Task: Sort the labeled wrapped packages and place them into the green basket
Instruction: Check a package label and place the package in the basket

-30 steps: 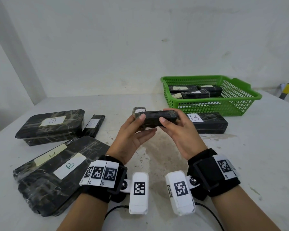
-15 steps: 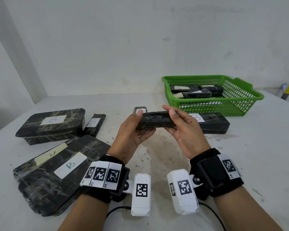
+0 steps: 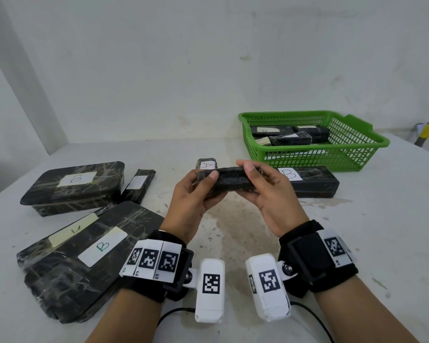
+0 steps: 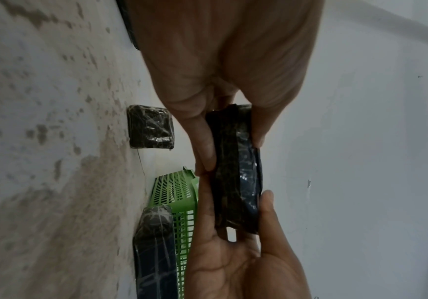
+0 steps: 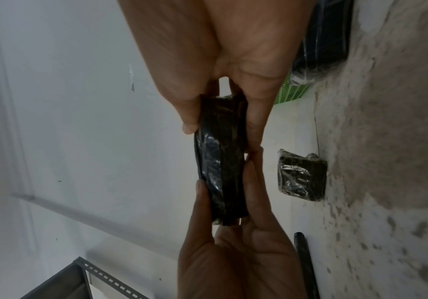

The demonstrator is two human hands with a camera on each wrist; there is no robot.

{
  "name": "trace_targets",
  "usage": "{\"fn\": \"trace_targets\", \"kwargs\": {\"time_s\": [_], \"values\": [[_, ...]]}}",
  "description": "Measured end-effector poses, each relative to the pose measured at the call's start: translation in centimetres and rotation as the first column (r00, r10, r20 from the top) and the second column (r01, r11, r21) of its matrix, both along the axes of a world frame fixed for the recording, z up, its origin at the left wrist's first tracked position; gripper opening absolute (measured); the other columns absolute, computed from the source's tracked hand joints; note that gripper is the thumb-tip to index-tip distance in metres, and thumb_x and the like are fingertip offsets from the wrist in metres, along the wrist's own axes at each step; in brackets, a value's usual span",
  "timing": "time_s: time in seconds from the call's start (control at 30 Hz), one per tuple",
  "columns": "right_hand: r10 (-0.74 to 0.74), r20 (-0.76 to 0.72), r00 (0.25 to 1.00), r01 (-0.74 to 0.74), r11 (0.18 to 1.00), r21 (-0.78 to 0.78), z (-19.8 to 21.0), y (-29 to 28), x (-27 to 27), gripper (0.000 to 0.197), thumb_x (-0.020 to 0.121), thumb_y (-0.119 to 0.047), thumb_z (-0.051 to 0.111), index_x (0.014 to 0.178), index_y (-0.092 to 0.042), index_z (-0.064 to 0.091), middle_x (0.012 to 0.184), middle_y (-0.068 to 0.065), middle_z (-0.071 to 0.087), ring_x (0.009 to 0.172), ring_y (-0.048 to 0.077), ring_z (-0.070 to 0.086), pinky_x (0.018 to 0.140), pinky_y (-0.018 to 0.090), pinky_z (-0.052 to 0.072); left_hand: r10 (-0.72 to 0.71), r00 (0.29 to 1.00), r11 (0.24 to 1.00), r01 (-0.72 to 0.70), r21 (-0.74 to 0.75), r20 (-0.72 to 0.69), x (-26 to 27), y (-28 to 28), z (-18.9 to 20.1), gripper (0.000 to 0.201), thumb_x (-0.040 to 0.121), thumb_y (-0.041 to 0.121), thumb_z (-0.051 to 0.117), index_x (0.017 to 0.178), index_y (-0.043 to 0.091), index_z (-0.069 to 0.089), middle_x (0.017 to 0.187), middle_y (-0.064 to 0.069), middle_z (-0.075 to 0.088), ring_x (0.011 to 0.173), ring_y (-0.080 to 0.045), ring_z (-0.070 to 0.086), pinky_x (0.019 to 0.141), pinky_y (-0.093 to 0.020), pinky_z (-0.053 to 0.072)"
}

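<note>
A small black wrapped package (image 3: 229, 182) (image 4: 235, 174) (image 5: 220, 168) is held above the table between both hands, no label showing. My left hand (image 3: 198, 191) (image 4: 230, 129) pinches its left end, thumb on top. My right hand (image 3: 260, 184) (image 5: 223, 121) pinches its right end. The green basket (image 3: 352, 154) stands at the back right and holds several black packages (image 3: 290, 138). A small package labelled A (image 3: 206, 165) lies just behind the hands. A long package labelled B (image 3: 312, 181) lies in front of the basket.
On the left lie a B-labelled box (image 3: 74, 186), a small slim package (image 3: 139, 184) and a large flat package with a B label (image 3: 84, 256). A yellow-banded tool handle (image 3: 427, 131) lies at the far right edge. The white wall rises behind the table.
Both hands have turned the held package slightly and kept it in about the same place above the table. Nothing else has moved.
</note>
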State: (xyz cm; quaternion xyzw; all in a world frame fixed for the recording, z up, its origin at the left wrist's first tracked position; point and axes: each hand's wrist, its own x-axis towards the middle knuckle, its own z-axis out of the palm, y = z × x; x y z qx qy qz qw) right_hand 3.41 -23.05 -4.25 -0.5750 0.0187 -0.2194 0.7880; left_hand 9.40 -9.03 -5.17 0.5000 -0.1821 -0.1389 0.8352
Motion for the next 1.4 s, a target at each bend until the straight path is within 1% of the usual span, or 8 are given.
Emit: {"fn": "trace_targets", "kwargs": {"time_s": [0.2,0.33,0.47,0.63,0.83,1.0,1.23,1.4], "values": [[0.021,-0.016,1.0,-0.021,1.0,0.008,-0.17,0.07,0.15,0.033,0.071,-0.032,0.07,0.098,-0.013,0.07,0.103,0.009,0.068,0.102,0.02,0.067,0.087,0.031,0.057,0.009,1.0,1.0,-0.009,0.011,0.028,0.09,0.07,-0.15,0.013,0.095,0.008,0.055,0.105,0.001,0.06,0.103,-0.016,0.066,0.092,-0.015,0.07,0.082,-0.027,0.059],[-0.046,0.009,0.999,0.047,0.998,-0.03,-0.31,-0.11,0.09,0.019,0.074,-0.024,0.072,0.088,-0.011,0.071,0.094,0.011,0.071,0.098,0.024,0.07,0.088,0.036,0.058,-0.045,0.999,0.998,0.045,-0.039,0.005,-0.14,0.17,-0.02,0.036,0.084,0.016,0.073,0.113,-0.001,0.06,0.109,-0.019,0.069,0.101,-0.023,0.07,0.085,-0.03,0.058],[-0.042,-0.018,0.999,0.042,0.998,-0.037,-0.48,-0.08,0.21,0.009,0.082,-0.018,0.071,0.088,-0.011,0.07,0.092,0.009,0.071,0.095,0.021,0.07,0.086,0.034,0.058,-0.007,1.0,1.0,0.007,-0.018,0.03,-0.16,0.17,-0.14,0.037,0.078,0.015,0.071,0.11,-0.002,0.061,0.103,-0.017,0.07,0.099,-0.027,0.069,0.081,-0.027,0.059],[0.004,-0.065,0.998,-0.003,1.0,0.02,-0.35,0.02,0.25,0.033,0.067,-0.042,0.072,0.085,-0.014,0.069,0.09,0.005,0.069,0.092,0.014,0.068,0.082,0.027,0.056,-0.03,0.999,0.999,0.031,-0.036,0.011,0.01,0.15,-0.16,0.033,0.08,0.01,0.065,0.111,-0.002,0.058,0.104,-0.017,0.066,0.095,-0.021,0.07,0.079,-0.025,0.058],[-0.062,-0.073,0.995,0.066,0.997,0.042,-0.47,-0.26,0.36,0.016,0.07,-0.03,0.075,0.078,-0.016,0.073,0.088,0.01,0.072,0.094,0.026,0.07,0.09,0.041,0.055,-0.115,0.992,0.99,0.11,-0.094,-0.058,-0.16,0.06,0.02,0.041,0.088,0.027,0.067,0.115,-0.003,0.06,0.111,-0.018,0.068,0.106,-0.024,0.067,0.083,-0.027,0.058],[-0.01,-0.069,0.998,0.012,0.999,0.041,-0.21,0.12,0.32,0.017,0.072,-0.028,0.074,0.081,-0.013,0.07,0.082,0.003,0.071,0.085,0.014,0.07,0.081,0.03,0.057,-0.057,0.998,0.995,0.055,-0.086,-0.019,0.05,0.03,-0.18,0.019,0.09,0.015,0.055,0.103,0.002,0.061,0.102,-0.014,0.067,0.094,-0.017,0.069,0.077,-0.026,0.058],[-0.07,-0.045,0.997,0.071,0.997,0.024,-0.31,0.07,0.19,0.026,0.066,-0.026,0.077,0.083,-0.008,0.069,0.09,0.014,0.069,0.091,0.024,0.068,0.089,0.037,0.057,-0.125,0.992,0.988,0.122,-0.097,-0.018,-0.28,0.13,0.01,0.035,0.086,0.016,0.069,0.113,-0.002,0.059,0.104,-0.015,0.069,0.099,-0.022,0.07,0.079,-0.025,0.058],[-0.058,-0.064,0.996,0.058,0.998,-0.015,-0.42,0.05,0.25,0.03,0.064,-0.031,0.077,0.085,-0.01,0.069,0.09,0.011,0.069,0.091,0.02,0.069,0.083,0.031,0.058,-0.074,0.997,0.995,0.075,-0.068,0.021,-0.17,0.05,-0.25,0.034,0.078,0.013,0.066,0.109,-0.001,0.06,0.098,-0.012,0.069,0.094,-0.02,0.07,0.077,-0.025,0.058]]}}
